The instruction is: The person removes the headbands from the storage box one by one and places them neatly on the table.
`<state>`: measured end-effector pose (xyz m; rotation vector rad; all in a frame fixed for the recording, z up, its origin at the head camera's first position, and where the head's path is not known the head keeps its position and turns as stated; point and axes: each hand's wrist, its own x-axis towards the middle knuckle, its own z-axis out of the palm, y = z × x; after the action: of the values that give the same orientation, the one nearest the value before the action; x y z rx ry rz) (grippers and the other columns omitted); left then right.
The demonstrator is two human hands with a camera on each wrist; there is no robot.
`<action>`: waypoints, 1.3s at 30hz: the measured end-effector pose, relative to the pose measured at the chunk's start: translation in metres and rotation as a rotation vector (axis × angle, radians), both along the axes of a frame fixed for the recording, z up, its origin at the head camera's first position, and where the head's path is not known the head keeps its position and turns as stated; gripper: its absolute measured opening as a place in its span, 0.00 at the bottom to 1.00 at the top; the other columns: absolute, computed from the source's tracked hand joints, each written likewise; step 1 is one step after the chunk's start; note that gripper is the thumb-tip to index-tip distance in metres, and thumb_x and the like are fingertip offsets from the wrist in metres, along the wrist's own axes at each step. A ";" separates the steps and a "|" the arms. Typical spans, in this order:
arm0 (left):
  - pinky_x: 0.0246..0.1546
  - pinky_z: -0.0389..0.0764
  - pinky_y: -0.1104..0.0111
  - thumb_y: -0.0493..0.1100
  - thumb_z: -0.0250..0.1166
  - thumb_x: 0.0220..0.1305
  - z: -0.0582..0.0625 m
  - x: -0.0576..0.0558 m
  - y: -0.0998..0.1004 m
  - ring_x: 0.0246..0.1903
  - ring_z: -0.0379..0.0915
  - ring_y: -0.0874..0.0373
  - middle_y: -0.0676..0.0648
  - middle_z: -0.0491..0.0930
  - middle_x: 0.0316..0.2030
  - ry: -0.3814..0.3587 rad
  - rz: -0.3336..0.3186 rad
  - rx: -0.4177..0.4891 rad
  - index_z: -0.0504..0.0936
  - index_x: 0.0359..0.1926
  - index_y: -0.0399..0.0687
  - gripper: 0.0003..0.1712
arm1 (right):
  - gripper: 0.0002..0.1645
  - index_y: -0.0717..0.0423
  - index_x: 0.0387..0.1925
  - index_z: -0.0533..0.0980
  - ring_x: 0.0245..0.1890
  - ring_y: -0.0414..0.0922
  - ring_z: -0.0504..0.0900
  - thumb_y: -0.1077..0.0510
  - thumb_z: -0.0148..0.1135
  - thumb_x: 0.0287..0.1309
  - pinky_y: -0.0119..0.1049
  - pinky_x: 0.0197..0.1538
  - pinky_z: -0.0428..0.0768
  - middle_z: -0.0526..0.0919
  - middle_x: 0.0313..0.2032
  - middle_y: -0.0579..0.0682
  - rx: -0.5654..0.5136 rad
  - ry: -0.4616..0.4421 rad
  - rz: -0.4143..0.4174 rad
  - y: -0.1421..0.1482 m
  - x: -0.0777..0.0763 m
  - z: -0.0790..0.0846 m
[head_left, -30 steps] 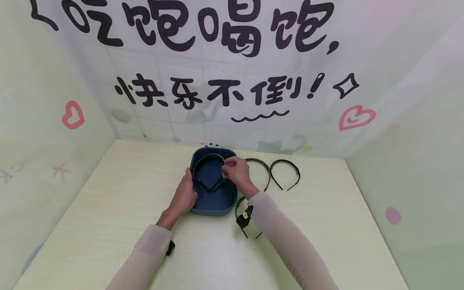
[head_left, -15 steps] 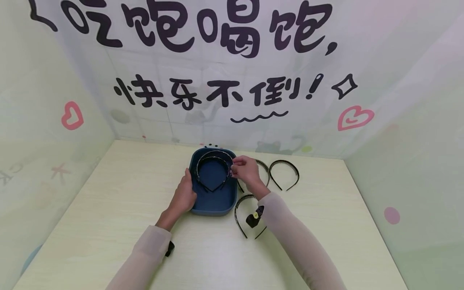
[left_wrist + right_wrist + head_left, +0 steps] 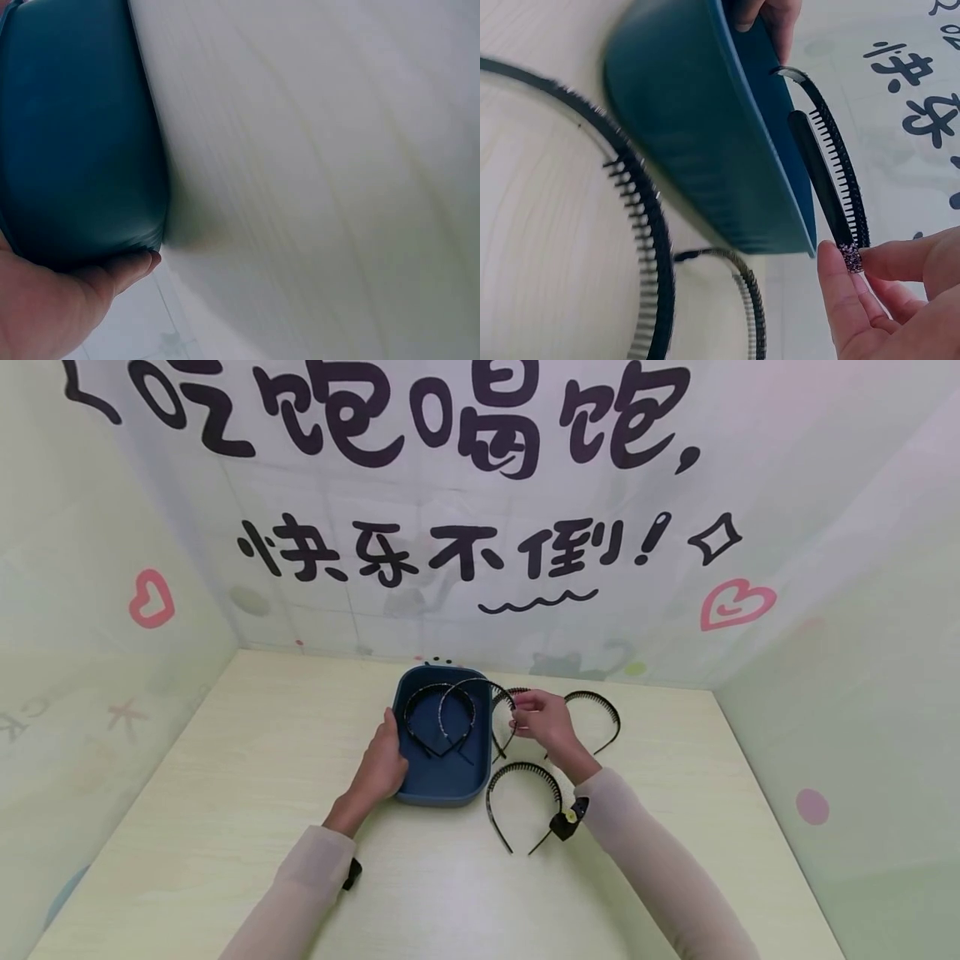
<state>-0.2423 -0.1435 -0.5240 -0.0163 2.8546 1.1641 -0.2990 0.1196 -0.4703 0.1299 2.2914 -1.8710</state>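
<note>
A dark blue bin point(image 3: 442, 785) stands on the table, its left side gripped by my left hand point(image 3: 382, 764), with fingers curled over the rim in the right wrist view. Between thumb and fingers, my right hand point(image 3: 545, 722) pinches a toothed black headband point(image 3: 483, 681) by one side. Glitter shows on its arm in the right wrist view. This headband reaches over the bin's right rim, its far end overlapping the bin's inside. Another dark headband point(image 3: 407, 710) lies in the bin.
Right of the bin lie more toothed headbands: one point(image 3: 498, 697) partly behind the right hand, one point(image 3: 606, 702) farther right and one point(image 3: 525, 767) nearer the front. Printed walls point(image 3: 420, 631) enclose the table point(image 3: 225, 760) at the back and sides.
My right hand has moved to the right, drawing its headband off the one left in the bin and partly past the right rim. The left hand and bin stay in place.
</note>
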 end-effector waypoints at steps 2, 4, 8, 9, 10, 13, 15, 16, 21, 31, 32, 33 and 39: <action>0.66 0.65 0.46 0.26 0.48 0.63 0.000 0.000 0.000 0.70 0.54 0.33 0.25 0.48 0.73 -0.004 0.001 0.000 0.33 0.76 0.28 0.46 | 0.16 0.68 0.53 0.78 0.34 0.48 0.87 0.70 0.58 0.64 0.39 0.41 0.86 0.79 0.41 0.57 0.007 -0.006 0.005 0.006 0.003 0.001; 0.65 0.65 0.46 0.26 0.48 0.64 0.000 0.000 0.000 0.70 0.54 0.33 0.25 0.47 0.73 -0.010 0.002 0.000 0.33 0.76 0.29 0.46 | 0.17 0.68 0.53 0.77 0.33 0.45 0.86 0.70 0.57 0.64 0.39 0.42 0.86 0.79 0.42 0.58 0.014 -0.011 0.017 0.012 0.005 0.002; 0.64 0.67 0.46 0.26 0.47 0.64 0.001 0.000 0.000 0.69 0.56 0.33 0.25 0.48 0.73 -0.016 -0.002 -0.005 0.32 0.76 0.29 0.45 | 0.18 0.66 0.55 0.77 0.32 0.43 0.86 0.70 0.57 0.64 0.39 0.42 0.86 0.78 0.43 0.57 0.043 -0.026 0.031 0.025 0.011 0.002; 0.64 0.67 0.46 0.26 0.47 0.64 0.001 0.000 0.000 0.68 0.57 0.33 0.25 0.48 0.73 -0.016 -0.003 -0.008 0.33 0.76 0.28 0.45 | 0.19 0.66 0.56 0.76 0.32 0.43 0.86 0.70 0.57 0.64 0.39 0.42 0.86 0.78 0.43 0.57 0.050 -0.031 0.035 0.028 0.012 0.001; 0.63 0.67 0.46 0.26 0.47 0.64 0.001 0.000 0.000 0.68 0.57 0.32 0.25 0.48 0.73 -0.015 -0.003 -0.008 0.33 0.76 0.28 0.45 | 0.19 0.65 0.57 0.76 0.32 0.43 0.86 0.70 0.57 0.65 0.39 0.42 0.86 0.78 0.43 0.57 0.056 -0.034 0.039 0.032 0.013 0.000; 0.63 0.68 0.46 0.26 0.47 0.64 0.001 0.000 0.000 0.68 0.58 0.32 0.25 0.48 0.73 -0.012 -0.001 -0.009 0.33 0.76 0.28 0.45 | 0.21 0.66 0.59 0.75 0.33 0.44 0.86 0.70 0.56 0.64 0.39 0.42 0.86 0.77 0.41 0.55 0.067 -0.039 0.043 0.043 0.017 -0.002; 0.63 0.67 0.46 0.26 0.47 0.64 0.001 0.000 -0.001 0.68 0.58 0.32 0.25 0.49 0.73 -0.009 0.003 -0.008 0.33 0.76 0.28 0.45 | 0.22 0.67 0.60 0.74 0.33 0.45 0.86 0.70 0.56 0.65 0.39 0.41 0.86 0.77 0.39 0.54 0.072 -0.040 0.050 0.051 0.021 -0.003; 0.63 0.67 0.46 0.26 0.47 0.64 0.001 -0.001 -0.001 0.68 0.57 0.32 0.25 0.49 0.73 -0.008 0.004 -0.008 0.33 0.76 0.28 0.45 | 0.22 0.67 0.60 0.74 0.34 0.45 0.86 0.71 0.55 0.65 0.39 0.41 0.86 0.77 0.38 0.53 0.074 -0.041 0.051 0.054 0.022 -0.004; 0.64 0.67 0.46 0.26 0.47 0.64 0.000 -0.001 -0.002 0.68 0.57 0.33 0.25 0.49 0.73 -0.002 -0.002 -0.009 0.33 0.76 0.28 0.45 | 0.23 0.69 0.60 0.73 0.32 0.45 0.86 0.72 0.54 0.64 0.39 0.40 0.86 0.76 0.36 0.52 0.073 -0.057 0.042 0.073 0.030 -0.011; 0.62 0.69 0.46 0.26 0.47 0.64 -0.002 -0.002 -0.001 0.67 0.59 0.33 0.25 0.50 0.72 -0.006 -0.004 -0.007 0.34 0.76 0.28 0.44 | 0.21 0.74 0.57 0.71 0.29 0.41 0.85 0.73 0.53 0.62 0.35 0.36 0.85 0.77 0.37 0.54 0.121 -0.052 -0.002 0.109 0.043 -0.026; 0.61 0.69 0.46 0.26 0.47 0.64 -0.002 -0.002 -0.001 0.66 0.60 0.33 0.25 0.50 0.72 -0.004 -0.003 -0.007 0.34 0.76 0.28 0.44 | 0.21 0.74 0.57 0.71 0.28 0.40 0.85 0.73 0.52 0.62 0.35 0.36 0.85 0.77 0.37 0.54 0.127 -0.053 -0.005 0.112 0.044 -0.026; 0.61 0.70 0.46 0.26 0.46 0.64 -0.002 -0.002 -0.001 0.66 0.61 0.33 0.25 0.50 0.72 -0.004 -0.002 -0.007 0.34 0.76 0.28 0.44 | 0.21 0.74 0.57 0.71 0.28 0.40 0.84 0.73 0.52 0.62 0.35 0.36 0.85 0.77 0.37 0.55 0.138 -0.054 -0.005 0.114 0.045 -0.027; 0.61 0.70 0.46 0.26 0.47 0.64 -0.001 -0.002 -0.001 0.66 0.61 0.34 0.25 0.50 0.72 -0.002 0.006 -0.009 0.34 0.76 0.28 0.44 | 0.21 0.75 0.56 0.71 0.28 0.41 0.85 0.74 0.52 0.61 0.37 0.36 0.86 0.78 0.38 0.57 0.185 -0.070 -0.008 0.131 0.052 -0.033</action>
<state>-0.2441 -0.1450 -0.5255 -0.0267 2.8596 1.1520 -0.2474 0.2508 -0.5038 0.2255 2.4147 -1.6275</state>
